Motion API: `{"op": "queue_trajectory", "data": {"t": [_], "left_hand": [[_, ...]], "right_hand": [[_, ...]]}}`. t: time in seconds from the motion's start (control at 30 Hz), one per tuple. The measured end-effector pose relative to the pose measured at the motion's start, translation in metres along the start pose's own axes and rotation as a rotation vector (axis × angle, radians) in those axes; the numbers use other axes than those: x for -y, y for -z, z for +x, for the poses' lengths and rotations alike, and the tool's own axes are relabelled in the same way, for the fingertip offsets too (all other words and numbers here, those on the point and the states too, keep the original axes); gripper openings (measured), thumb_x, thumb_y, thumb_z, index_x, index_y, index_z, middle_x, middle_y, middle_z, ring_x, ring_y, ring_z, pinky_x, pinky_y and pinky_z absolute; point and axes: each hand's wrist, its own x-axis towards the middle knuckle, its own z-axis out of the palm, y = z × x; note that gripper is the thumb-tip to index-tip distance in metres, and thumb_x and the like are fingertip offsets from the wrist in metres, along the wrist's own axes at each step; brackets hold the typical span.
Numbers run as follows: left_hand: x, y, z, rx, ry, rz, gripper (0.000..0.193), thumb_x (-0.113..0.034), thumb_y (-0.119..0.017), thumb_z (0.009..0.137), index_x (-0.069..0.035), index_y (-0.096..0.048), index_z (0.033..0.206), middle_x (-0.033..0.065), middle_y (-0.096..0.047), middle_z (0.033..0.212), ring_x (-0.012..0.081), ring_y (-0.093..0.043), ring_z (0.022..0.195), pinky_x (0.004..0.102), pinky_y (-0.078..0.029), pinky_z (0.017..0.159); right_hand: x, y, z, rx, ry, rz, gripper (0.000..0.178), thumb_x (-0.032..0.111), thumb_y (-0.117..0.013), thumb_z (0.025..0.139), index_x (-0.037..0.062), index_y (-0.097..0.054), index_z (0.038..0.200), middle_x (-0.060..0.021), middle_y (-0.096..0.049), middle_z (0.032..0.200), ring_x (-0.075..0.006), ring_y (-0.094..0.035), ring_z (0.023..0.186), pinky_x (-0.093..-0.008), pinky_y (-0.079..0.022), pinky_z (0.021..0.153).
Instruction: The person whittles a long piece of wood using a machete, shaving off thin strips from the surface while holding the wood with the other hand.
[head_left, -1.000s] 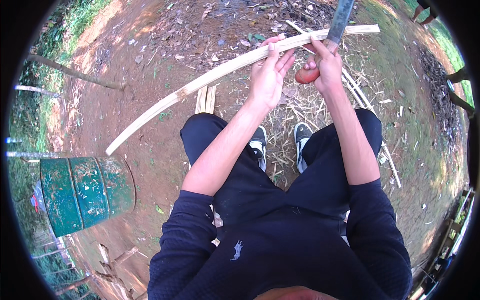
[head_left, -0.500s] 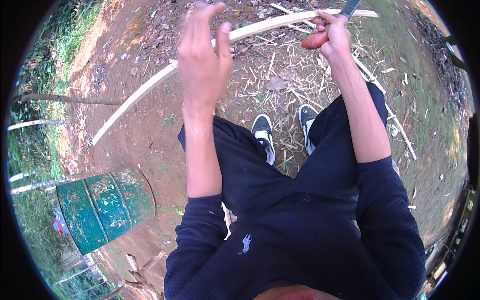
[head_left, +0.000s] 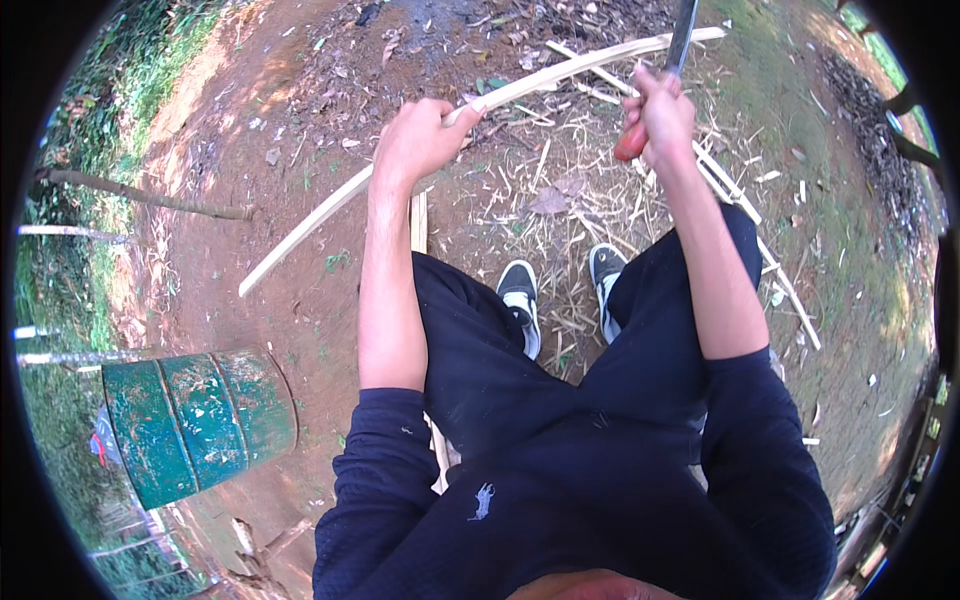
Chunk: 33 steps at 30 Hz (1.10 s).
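Observation:
A long pale strip of wood [head_left: 560,72] stretches in front of me, slanting from low on the left up to the far right. My left hand [head_left: 420,142] is closed around it left of its middle, thumb lying along the strip. In my right hand [head_left: 665,122] is a large knife [head_left: 683,38] with an orange-red handle, its blade pointing away from me. The blade crosses the strip near its right end; whether they touch I cannot tell. Part of the handle is hidden by my fingers.
Wood shavings [head_left: 560,190] litter the ground around my shoes [head_left: 518,290]. More pale strips [head_left: 790,290] lie beside my right leg and others by my left. A green rusty drum [head_left: 205,425] is at the left, with a thin pole [head_left: 150,195] beyond it.
My left hand, raised with fingers apart before, has come down and closed on the strip. The strip's left end has shifted right. My right fingers have moved off the strip, still gripping the knife.

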Motion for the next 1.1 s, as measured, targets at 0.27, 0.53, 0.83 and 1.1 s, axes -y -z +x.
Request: {"op": "queue_trajectory", "data": {"t": [0.27, 0.53, 0.83, 1.1], "left_hand": [[0.004, -0.012, -0.013, -0.015, 0.128, -0.219, 0.055, -0.044, -0.048, 0.096, 0.003, -0.072, 0.081, 0.0243, -0.067, 0.072, 0.0387, -0.07, 0.075, 0.0468, -0.053, 0.074], [-0.008, -0.005, -0.051, -0.16, 0.161, -0.325, 0.051, -0.03, -0.041, 0.099, 0.009, -0.067, 0.079, 0.0319, -0.064, 0.077, 0.0489, -0.065, 0.081, 0.0536, -0.05, 0.078], [-0.002, -0.013, -0.064, -0.215, 0.119, -0.27, 0.046, -0.026, -0.042, 0.098, 0.01, -0.066, 0.082, 0.0315, -0.064, 0.075, 0.0477, -0.066, 0.076, 0.0546, -0.051, 0.074], [0.004, -0.02, -0.073, -0.175, 0.171, -0.245, 0.043, -0.023, -0.043, 0.096, 0.008, -0.067, 0.079, 0.0296, -0.064, 0.074, 0.0465, -0.066, 0.075, 0.0547, -0.052, 0.074]], "right_hand": [[-0.011, -0.021, -0.037, 0.282, 0.598, -0.86, 0.013, 0.015, -0.055, 0.096, 0.0034, -0.053, 0.089, -0.0102, -0.062, 0.061, -0.0187, -0.057, 0.046, -0.0383, -0.046, 0.044], [-0.027, -0.035, -0.07, 0.445, 0.843, -1.152, 0.015, 0.014, -0.064, 0.088, 0.0093, -0.052, 0.094, -0.0119, -0.066, 0.069, -0.0289, -0.066, 0.055, -0.0436, -0.05, 0.047], [-0.044, -0.03, -0.05, 0.361, 0.884, -1.276, 0.024, 0.021, -0.071, 0.085, 0.0097, -0.051, 0.09, -0.0107, -0.066, 0.067, -0.0306, -0.066, 0.056, -0.0442, -0.048, 0.045], [-0.045, -0.018, -0.037, 0.254, 0.57, -1.331, 0.014, 0.016, -0.065, 0.086, 0.01, -0.053, 0.09, -0.0133, -0.062, 0.061, -0.0336, -0.064, 0.056, -0.0463, -0.049, 0.05]]}}
